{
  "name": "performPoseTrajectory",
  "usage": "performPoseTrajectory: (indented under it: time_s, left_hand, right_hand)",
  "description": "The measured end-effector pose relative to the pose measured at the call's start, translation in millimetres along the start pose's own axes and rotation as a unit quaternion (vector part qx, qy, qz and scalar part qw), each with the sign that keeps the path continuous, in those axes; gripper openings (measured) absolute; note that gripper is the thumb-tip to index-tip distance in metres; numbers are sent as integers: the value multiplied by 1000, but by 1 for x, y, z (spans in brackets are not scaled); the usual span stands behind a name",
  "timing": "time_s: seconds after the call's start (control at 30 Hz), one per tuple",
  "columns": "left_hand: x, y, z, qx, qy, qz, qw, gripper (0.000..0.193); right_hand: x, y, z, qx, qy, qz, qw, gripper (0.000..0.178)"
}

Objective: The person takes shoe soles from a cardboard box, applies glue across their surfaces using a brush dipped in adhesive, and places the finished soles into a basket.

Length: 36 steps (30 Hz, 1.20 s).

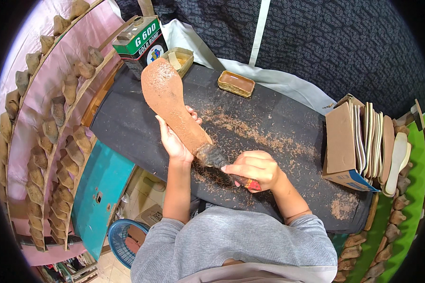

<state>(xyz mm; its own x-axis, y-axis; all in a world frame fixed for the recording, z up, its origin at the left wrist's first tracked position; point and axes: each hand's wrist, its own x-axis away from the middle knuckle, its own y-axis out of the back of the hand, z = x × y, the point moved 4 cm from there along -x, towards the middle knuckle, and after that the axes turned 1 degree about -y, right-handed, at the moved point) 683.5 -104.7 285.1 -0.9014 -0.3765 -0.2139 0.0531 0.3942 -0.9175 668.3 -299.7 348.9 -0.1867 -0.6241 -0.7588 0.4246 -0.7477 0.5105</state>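
Observation:
A brown shoe sole [164,87] slants over the dark-covered table, its wide toe end pointing away from me. Wet-looking, glossy patches show on the toe part. My left hand [174,141] supports it from below and along its side, near the narrow part. In my right hand [256,169] is a brush, its red handle [249,183] showing at the lower side of the fist. The brush's dark, caked head [211,154] lies against the near heel end of the sole and covers part of that edge.
Brown shavings [250,129] litter the table. Along its back stand a green-and-black metal can [139,45], a yellowish tub [186,56] and a small tray of brown stuff [236,84]. A cardboard box [339,141] holds several soles at right. Racks of shoe lasts [56,111] and a blue basket [120,250] flank me.

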Motion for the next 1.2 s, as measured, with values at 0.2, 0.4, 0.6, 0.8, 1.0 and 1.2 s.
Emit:
performPoseTrajectory:
  time_s: [0.2,0.4,0.6,0.8,1.0,1.2]
  left_hand:
    - [0,4,-3,-35,-36,-11,999,55]
    - [-2,2,2,-83,-62,-50,993,64]
    - [-3,9,1,-98,-78,-30,992,58]
    - [-4,14,1,-72,-74,-52,993,57]
    - [-3,4,2,-56,-66,-33,996,56]
    - [-5,7,4,-36,-39,-49,997,62]
  right_hand:
    - [2,6,-2,12,-19,66,998,35]
    - [-4,14,2,74,-14,0,997,33]
    - [0,-1,6,30,12,49,998,34]
    - [6,11,-3,50,-11,62,997,31]
    - [2,3,-1,18,18,49,998,34]
    - [1,23,-10,111,-19,13,994,35]
